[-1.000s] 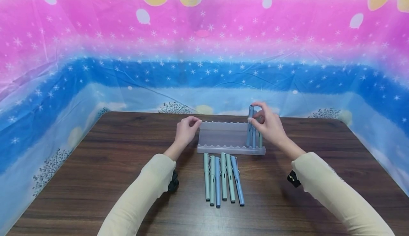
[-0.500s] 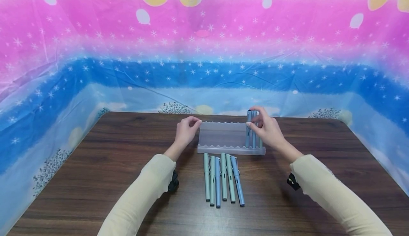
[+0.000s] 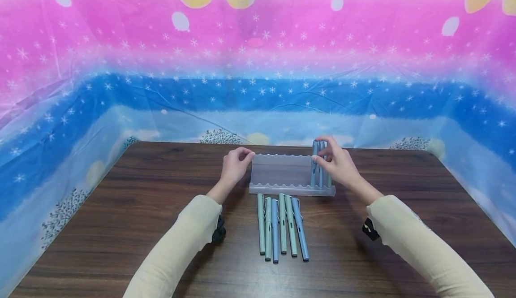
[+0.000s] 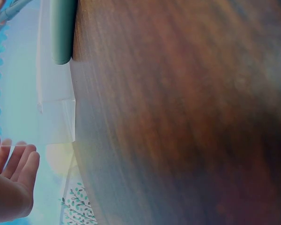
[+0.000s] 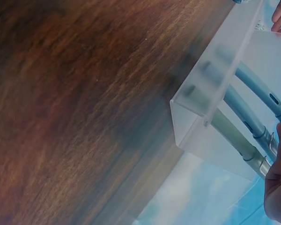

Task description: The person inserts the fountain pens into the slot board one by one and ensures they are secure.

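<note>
A clear, frosted pen rack (image 3: 282,170) with scalloped edges stands on the table. My left hand (image 3: 235,163) pinches its upper left corner between thumb and fingers. Toward the rack's right end, my right hand (image 3: 337,161) holds the upper part of a blue pen (image 3: 313,174), which leans in a slot with its lower end behind the front lip. Another blue pen (image 5: 243,110) and a green pen (image 5: 232,133) lean beside it, farther right, as the right wrist view shows. My right fingers partly cover their tops in the head view.
In front of the rack, several green pens (image 3: 283,226) and blue pens (image 3: 300,231) lie side by side on the dark wooden table (image 3: 169,177). A colourful patterned cloth (image 3: 258,83) hangs behind and around the table.
My right hand has lowered the blue pen into its slot beside the other upright pens, shifting slightly down. My left hand stays at the rack's corner.
</note>
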`<state>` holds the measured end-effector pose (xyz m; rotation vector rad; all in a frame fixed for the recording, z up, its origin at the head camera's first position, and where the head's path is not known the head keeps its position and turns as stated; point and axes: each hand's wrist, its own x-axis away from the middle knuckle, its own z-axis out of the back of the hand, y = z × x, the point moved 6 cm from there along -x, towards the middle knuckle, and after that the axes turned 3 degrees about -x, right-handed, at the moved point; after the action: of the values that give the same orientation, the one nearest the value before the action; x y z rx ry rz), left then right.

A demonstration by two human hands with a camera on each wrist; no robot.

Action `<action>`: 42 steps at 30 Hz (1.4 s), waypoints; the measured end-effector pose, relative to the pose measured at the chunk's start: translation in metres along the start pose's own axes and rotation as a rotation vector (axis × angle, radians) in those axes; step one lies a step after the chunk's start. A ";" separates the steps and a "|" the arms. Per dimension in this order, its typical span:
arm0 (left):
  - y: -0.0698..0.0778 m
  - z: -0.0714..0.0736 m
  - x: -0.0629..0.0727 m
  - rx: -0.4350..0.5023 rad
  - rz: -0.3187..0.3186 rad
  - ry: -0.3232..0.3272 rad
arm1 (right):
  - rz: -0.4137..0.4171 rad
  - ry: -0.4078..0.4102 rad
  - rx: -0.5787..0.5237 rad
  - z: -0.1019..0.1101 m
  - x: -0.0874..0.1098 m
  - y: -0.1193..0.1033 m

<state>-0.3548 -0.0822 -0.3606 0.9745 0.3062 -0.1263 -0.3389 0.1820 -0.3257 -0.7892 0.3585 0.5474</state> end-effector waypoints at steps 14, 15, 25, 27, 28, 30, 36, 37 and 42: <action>0.002 0.000 0.001 0.002 -0.008 0.000 | 0.023 -0.018 0.090 0.002 -0.001 0.004; 0.002 0.000 0.001 0.002 -0.007 0.000 | 0.019 -0.022 0.094 0.002 -0.001 0.005; 0.001 0.000 0.000 -0.005 0.001 -0.001 | -0.047 -0.076 0.099 0.000 -0.003 0.009; 0.001 0.000 0.000 -0.005 0.002 0.000 | -0.064 -0.083 0.101 -0.001 -0.004 0.010; 0.001 0.000 0.000 -0.005 0.002 0.001 | -0.074 -0.088 0.102 -0.001 -0.004 0.010; 0.001 0.000 0.000 -0.006 -0.002 0.002 | -0.091 -0.101 0.106 -0.002 -0.004 0.011; 0.000 0.000 -0.001 -0.004 0.002 0.005 | -0.118 -0.133 0.132 -0.003 -0.006 0.012; 0.000 0.000 -0.001 -0.003 0.004 0.004 | -0.119 -0.137 0.136 -0.003 -0.006 0.012; -0.001 0.000 -0.001 -0.001 0.002 0.002 | -0.128 -0.157 0.159 -0.004 -0.007 0.012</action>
<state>-0.3560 -0.0823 -0.3612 0.9737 0.3075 -0.1232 -0.3514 0.1836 -0.3315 -0.6070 0.2025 0.4519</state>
